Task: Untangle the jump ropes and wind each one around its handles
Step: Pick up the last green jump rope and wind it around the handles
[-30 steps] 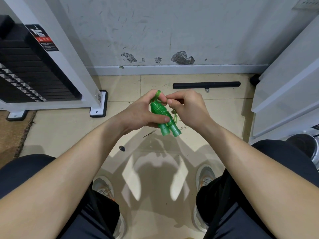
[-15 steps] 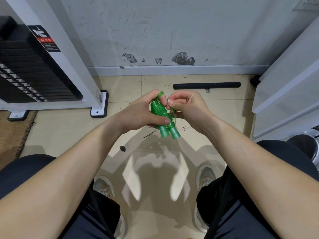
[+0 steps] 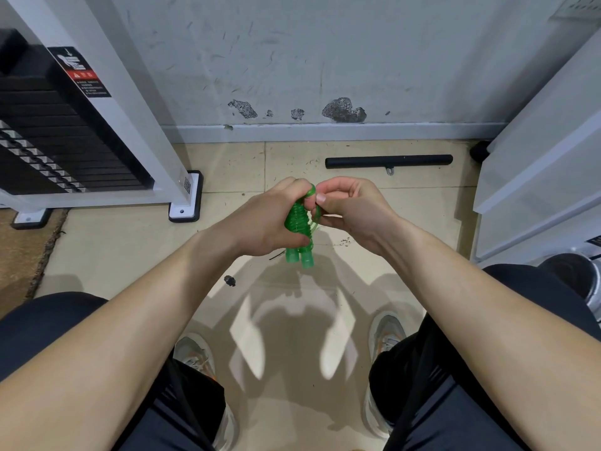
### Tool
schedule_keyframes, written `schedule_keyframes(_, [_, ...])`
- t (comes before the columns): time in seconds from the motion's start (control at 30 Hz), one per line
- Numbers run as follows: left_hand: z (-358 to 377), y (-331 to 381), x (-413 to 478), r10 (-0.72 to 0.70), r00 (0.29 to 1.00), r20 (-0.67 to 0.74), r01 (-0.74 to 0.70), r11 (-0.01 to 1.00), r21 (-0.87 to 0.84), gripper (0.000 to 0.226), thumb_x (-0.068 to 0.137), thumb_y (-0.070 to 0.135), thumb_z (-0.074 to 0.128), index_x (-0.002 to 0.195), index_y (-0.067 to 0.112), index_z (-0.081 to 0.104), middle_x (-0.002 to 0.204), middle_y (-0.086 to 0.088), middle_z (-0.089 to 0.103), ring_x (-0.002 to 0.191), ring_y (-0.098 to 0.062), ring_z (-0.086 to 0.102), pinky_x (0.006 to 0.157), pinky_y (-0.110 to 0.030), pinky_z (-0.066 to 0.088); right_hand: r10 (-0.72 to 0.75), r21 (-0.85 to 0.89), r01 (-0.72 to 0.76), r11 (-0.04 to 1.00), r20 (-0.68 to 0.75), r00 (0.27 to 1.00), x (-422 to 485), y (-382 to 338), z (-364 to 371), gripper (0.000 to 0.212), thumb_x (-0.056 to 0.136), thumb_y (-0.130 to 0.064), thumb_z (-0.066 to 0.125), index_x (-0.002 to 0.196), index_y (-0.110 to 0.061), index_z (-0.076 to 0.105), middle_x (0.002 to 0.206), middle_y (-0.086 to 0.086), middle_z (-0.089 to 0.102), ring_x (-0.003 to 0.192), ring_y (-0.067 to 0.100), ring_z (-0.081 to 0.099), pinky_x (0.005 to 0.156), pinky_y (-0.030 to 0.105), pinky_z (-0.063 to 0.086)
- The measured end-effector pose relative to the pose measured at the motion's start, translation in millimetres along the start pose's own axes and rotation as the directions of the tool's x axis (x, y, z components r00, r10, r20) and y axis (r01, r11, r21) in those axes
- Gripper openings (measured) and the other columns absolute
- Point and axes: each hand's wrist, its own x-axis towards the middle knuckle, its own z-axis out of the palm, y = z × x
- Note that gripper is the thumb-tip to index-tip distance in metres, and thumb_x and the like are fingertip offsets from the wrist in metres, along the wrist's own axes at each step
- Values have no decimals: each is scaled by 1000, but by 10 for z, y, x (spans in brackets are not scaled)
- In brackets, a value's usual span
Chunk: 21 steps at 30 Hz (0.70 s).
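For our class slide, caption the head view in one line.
Left hand grips a green jump rope wound round its paired handles; right hand pinches a loose loop.

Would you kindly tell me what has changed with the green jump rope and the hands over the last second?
The translucent green plastic jump rope, wound into a bundle, has swung from slanted to nearly upright, its lower ends shifting left. The left hand still grips the bundle, the right hand still pinches the cord near the top, and the black bar on the floor is unmoved.
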Motion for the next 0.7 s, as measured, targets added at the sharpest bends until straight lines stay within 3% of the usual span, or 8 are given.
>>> schedule_keyframes(0.23, [67, 62, 4, 82, 995, -59, -70, 980, 185, 46, 76, 23, 76, 101, 32, 39, 103, 11, 39, 78, -22, 50, 64, -33, 39, 38, 139, -37, 990, -7, 999, 0, 11, -18, 20, 97, 7, 53, 92, -8, 65, 72, 6, 71, 71, 17, 68, 79, 33, 60])
schedule_keyframes(0.5, [103, 19, 14, 45, 999, -28, -39, 983, 179, 50, 76, 25, 79, 96, 31, 33, 93, 16, 37, 73, -5, 47, 58, -24, 33, -21, 25, 23, 999, -71, 997, -2, 22, 31, 13, 93, 8, 60, 94, -5, 65, 74, 8, 74, 71, 17, 71, 72, 30, 59])
schedule_keyframes(0.7, [104, 66, 14, 28, 995, -95, -26, 999, 21, 50, 74, 25, 81, 101, 27, 39, 97, 9, 46, 79, -15, 49, 66, -32, 42, -60, 92, 75, 993, -156, 986, -9, -22, 34, 19, 87, 6, 71, 97, -5, 59, 74, 10, 72, 73, 20, 72, 70, 32, 59])
